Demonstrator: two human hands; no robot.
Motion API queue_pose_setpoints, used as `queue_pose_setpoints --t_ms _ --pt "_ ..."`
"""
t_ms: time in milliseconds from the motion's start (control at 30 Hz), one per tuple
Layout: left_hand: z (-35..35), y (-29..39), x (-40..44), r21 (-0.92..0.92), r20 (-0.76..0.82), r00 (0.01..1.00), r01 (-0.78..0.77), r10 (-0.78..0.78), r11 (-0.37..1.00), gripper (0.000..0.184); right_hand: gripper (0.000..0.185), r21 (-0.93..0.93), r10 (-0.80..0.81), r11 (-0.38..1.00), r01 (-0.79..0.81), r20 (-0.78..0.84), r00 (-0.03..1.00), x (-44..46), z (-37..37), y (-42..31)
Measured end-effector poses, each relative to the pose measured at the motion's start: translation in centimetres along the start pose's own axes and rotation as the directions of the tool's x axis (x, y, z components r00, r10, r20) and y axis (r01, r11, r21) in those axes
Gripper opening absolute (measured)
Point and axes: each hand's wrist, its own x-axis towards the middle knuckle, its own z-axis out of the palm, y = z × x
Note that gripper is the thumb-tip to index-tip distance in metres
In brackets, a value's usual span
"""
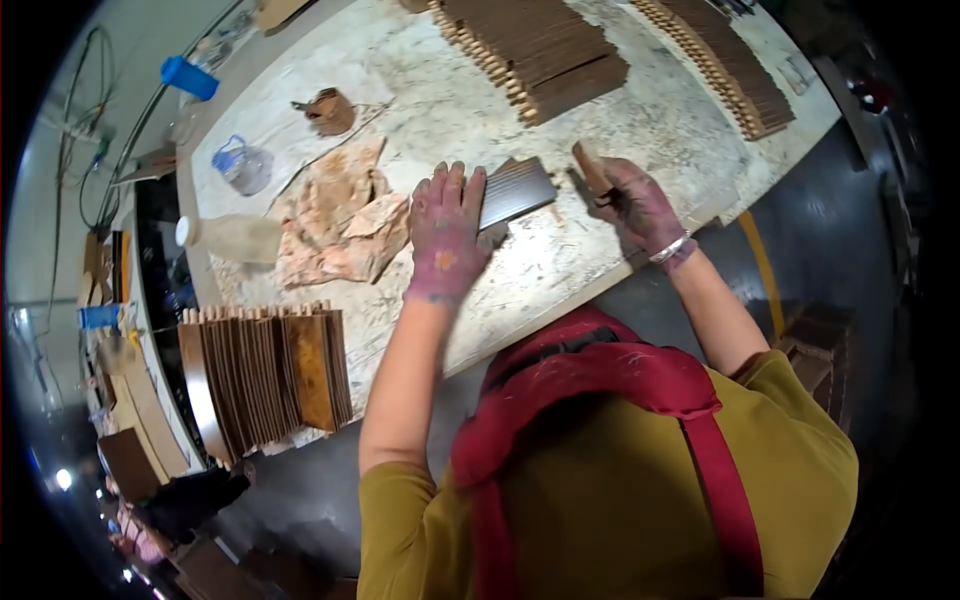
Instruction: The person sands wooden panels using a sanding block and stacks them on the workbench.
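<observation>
My left hand (445, 230), stained dark, lies over the left end of a small dark brown wooden panel (518, 190) on the table. Its fingers are stretched out flat, with the thumb at the panel's near edge. To the right of the panel, my right hand (640, 208) is closed around a small brown flat piece (591, 168); its kind is unclear. That piece is raised at a tilt, apart from the panel. A stained, crumpled cloth (340, 225) lies left of my left hand.
Dark slats with pale dowel ends stand in a row (265, 375) at front left; more lie in rows (540, 55) (715, 60) at the back. A cloudy bottle (235, 240), a clear jug (245, 168), a brown-stained can (330, 112) and a blue cup (190, 77) are at left.
</observation>
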Motion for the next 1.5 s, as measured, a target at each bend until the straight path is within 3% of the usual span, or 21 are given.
queue_pose_setpoints --t_ms 67,100,233,333,400,533,667,700,733,800,833,867,933,1000,1133,1200,1300,1400,1467,1500 --pt "0.8 0.0 1.7 -0.179 0.2 0.979 0.073 -0.036 0.981 0.07 0.035 -0.047 0.004 0.999 -0.001 0.061 0.998 0.2 -1.0 0.8" --pt "0.9 0.2 2.3 -0.167 0.316 0.944 0.149 -0.091 0.975 0.07 0.038 -0.066 0.003 0.998 0.004 0.1 0.995 0.7 -1.4 1.2" --pt "1.3 2.1 1.0 -0.097 0.224 0.956 0.213 -0.187 0.972 0.069 0.046 -0.261 -0.041 0.962 0.074 0.131 0.991 0.2 1.0 -1.1" --pt "2.0 1.9 0.2 -0.11 0.072 0.988 0.144 -0.137 0.983 0.067 0.044 -0.414 -0.115 0.893 0.179 0.176 0.978 1.9 2.0 -1.8" --pt "2.0 1.9 0.2 -0.134 0.105 0.982 0.168 -0.155 0.977 0.066 0.042 -0.578 -0.16 0.762 0.29 0.265 0.951 3.8 2.2 -1.7" --pt "1.8 1.8 0.1 -0.147 0.154 0.97 0.212 -0.189 0.966 0.065 0.039 -0.7 -0.186 0.605 0.379 0.339 0.922 5.6 3.5 -1.5" --pt "2.1 1.8 0.1 -0.151 0.153 0.968 0.224 -0.201 0.963 0.066 0.04 -0.657 -0.17 0.66 0.363 0.34 0.925 4.8 3.5 -1.2" --pt "2.0 1.9 0.2 -0.137 0.157 0.966 0.228 -0.206 0.964 0.065 0.039 -0.75 -0.089 0.603 0.27 0.273 0.958 3.0 3.4 -2.1" --pt "1.8 2.0 0.4 -0.125 0.161 0.964 0.231 -0.21 0.965 0.065 0.039 -0.767 -0.207 0.477 0.429 0.377 0.903 2.5 2.0 -1.7" --pt "1.0 1.7 1.1 -0.196 0.27 0.938 0.275 -0.217 0.941 0.062 0.041 -0.806 -0.052 0.505 0.308 0.328 0.943 -0.6 1.0 -3.1" --pt "0.7 1.4 1.2 -0.228 0.326 0.92 0.302 -0.22 0.926 0.06 0.041 -0.804 -0.122 0.453 0.386 0.373 0.92 -1.5 0.1 -3.2" --pt "1.0 0.6 1.0 -0.325 0.243 0.953 0.257 -0.182 0.91 0.054 0.042 -0.795 -0.187 0.396 0.46 0.421 0.888 -2.1 -0.7 -3.1" --pt "1.3 -1.6 1.6 -0.39 0.271 0.95 0.258 -0.158 0.884 0.051 0.043 -0.771 -0.243 0.305 0.559 0.504 0.829 -3.0 -0.2 -2.9" --pt "-0.3 -3.1 2.2 -0.426 0.45 0.886 0.32 -0.109 0.846 0.052 0.044 -0.743 -0.24 0.244 0.624 0.577 0.781 -3.8 3.0 -2.7" --pt "0.2 -5.2 3.6 -0.404 0.58 0.813 0.334 -0.044 0.851 0.056 0.043 -0.451 -0.21 -0.125 0.884 0.883 0.421 -3.7 8.0 3.2" --pt "0.3 -5.1 3.7 -0.403 0.602 0.798 0.329 -0.023 0.854 0.054 0.046 -0.395 -0.234 -0.134 0.909 0.904 0.358 -4.1 9.8 5.3" --pt "2.0 -6.2 3.4 -0.418 0.574 0.818 0.274 0.019 0.866 0.052 0.046 -0.388 -0.215 -0.211 0.897 0.914 0.345 -2.7 9.6 7.0" --pt "2.6 -6.3 3.0 -0.424 0.542 0.84 0.263 0.011 0.867 0.052 0.042 -0.516 -0.271 -0.31 0.799 0.853 0.446 -2.2 7.1 5.6" --pt "1.7 -6.1 3.3 -0.43 0.558 0.829 0.259 0.029 0.865 0.062 0.032 -0.648 -0.353 -0.254 0.718 0.754 0.555 -1.0 4.8 3.4" --pt "1.9 -6.2 3.3 -0.424 0.558 0.829 0.247 0.036 0.871 0.065 0.031 -0.687 -0.44 -0.32 0.652 0.718 0.54 -0.8 3.4 2.2"
